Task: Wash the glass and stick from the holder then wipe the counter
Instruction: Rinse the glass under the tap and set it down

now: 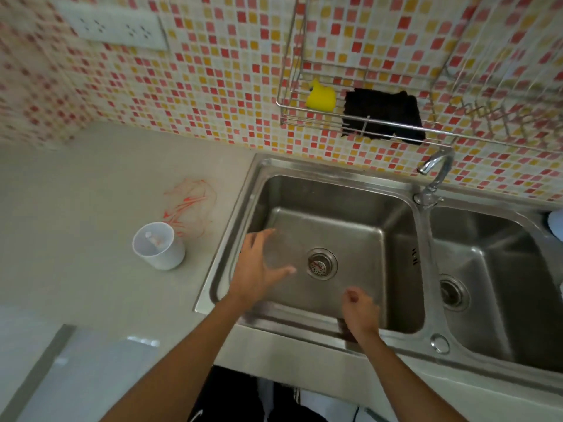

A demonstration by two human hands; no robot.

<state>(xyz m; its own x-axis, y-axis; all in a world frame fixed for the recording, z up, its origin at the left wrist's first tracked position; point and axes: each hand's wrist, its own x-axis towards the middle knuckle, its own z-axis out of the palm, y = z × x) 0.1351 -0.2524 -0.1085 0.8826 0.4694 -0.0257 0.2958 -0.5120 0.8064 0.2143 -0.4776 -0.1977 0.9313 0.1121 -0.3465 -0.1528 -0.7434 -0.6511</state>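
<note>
My left hand (256, 278) grips a clear glass (281, 250) from the side, low inside the left sink basin (350, 220), just left of the drain (322, 264). My right hand (361, 312) hovers near the basin's front wall with its fingers curled in, and nothing shows in it. A white cup-shaped holder (158, 245) stands on the counter left of the sink, with a small pale item lying in its bottom. Red smears (189, 202) mark the grey counter (91, 193) just behind the holder.
A curved faucet (436, 175) rises between the two basins; the right basin (493, 269) lies beyond it. A wire rack (304, 118) on the tiled wall holds a yellow sponge (321, 97) and a black cloth (384, 115). A wall socket (118, 25) sits upper left.
</note>
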